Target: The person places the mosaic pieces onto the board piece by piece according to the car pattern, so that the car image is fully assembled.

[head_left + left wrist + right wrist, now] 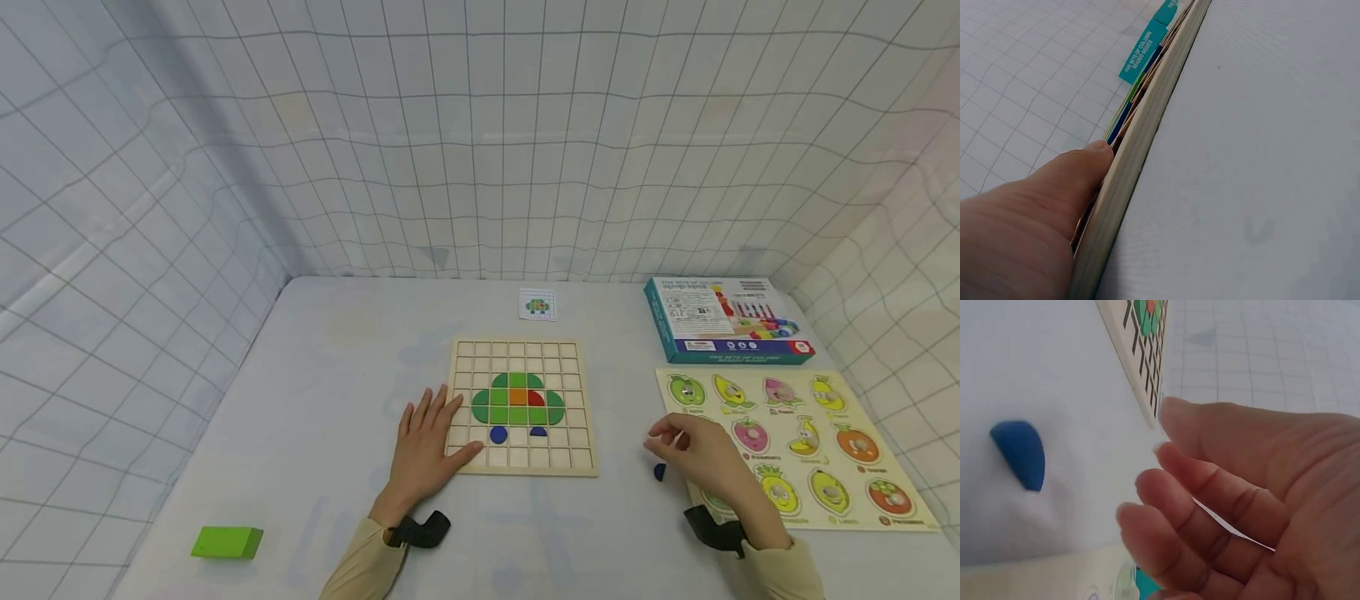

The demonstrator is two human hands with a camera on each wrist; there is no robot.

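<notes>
A square wooden grid board (525, 472) holds green tiles (517, 415) in a car-like shape, with an orange square (517, 397) and a red quarter-round tile (536, 398) among them. Below these sit a blue round shape (498, 435) and a blue half-round piece (538, 432). My left hand (423, 450) rests on the board's left edge, fingers spread, thumb over the lower corner. Right of the board, my right hand (701, 454) hovers with loosely bent fingers and nothing between them. Close by its fingertips lies a loose blue half-round piece (1024, 454) on the white table.
A fruit picture board (795, 462) lies under and beside my right forearm. Behind it is a teal and white box (731, 325). A small pattern card (537, 305) lies beyond the grid board, and a green block (227, 542) sits at front left.
</notes>
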